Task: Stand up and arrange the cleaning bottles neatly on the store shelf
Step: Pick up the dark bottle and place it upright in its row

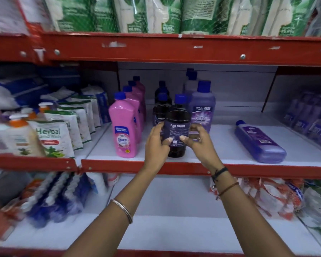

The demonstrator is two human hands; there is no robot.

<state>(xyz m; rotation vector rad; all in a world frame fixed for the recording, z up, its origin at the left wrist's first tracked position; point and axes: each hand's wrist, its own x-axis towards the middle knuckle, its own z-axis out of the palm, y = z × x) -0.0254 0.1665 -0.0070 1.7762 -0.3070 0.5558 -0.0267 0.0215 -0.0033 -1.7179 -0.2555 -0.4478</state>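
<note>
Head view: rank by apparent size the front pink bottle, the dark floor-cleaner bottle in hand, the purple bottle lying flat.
1. Purple bottle lying flat and front pink bottle: look alike, unranked.
2. Dark floor-cleaner bottle, held by both hands: smallest, partly covered.

Middle shelf (221,138): white board, red front rail. Pink bottles (123,125) in a row at 9 o'clock, upright. Dark floor-cleaner bottles (176,127) centre, upright, front one at the rail edge. Purple bottle (202,106) upright just beside them at 1 o'clock. One purple flat bottle (260,143) lying on its side at 3 o'clock, well apart.
</note>
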